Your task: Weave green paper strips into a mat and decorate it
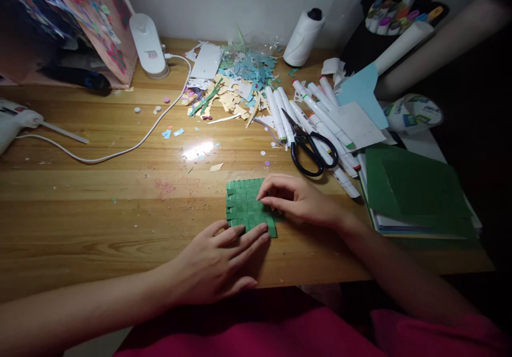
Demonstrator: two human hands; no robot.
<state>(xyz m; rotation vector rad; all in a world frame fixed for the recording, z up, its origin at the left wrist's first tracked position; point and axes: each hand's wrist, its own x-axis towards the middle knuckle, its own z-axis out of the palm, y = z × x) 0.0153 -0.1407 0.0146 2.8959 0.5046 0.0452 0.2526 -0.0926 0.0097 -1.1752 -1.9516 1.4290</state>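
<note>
A small green mat of interwoven paper strips [244, 199] lies on the wooden desk in front of me, its left edge notched with strip ends. My left hand [216, 255] rests across its lower edge, fingers stretched out and pressing on the weave. Over the mat's right side, my right hand [296, 199] is curled, thumb and index tips brought together at the surface. Whatever may be between those tips is too small to make out. Beyond my right hand lie black-handled scissors [310, 151], resting on several white markers [276, 114].
Paper scraps [236, 90] are heaped by the wall. A white thread spool [304, 37] stands behind. Green sheets [420, 186] top a stack at right. A white glue gun [18, 122], lamp base [148, 45] and cable occupy the left. The desk's front edge is near my body.
</note>
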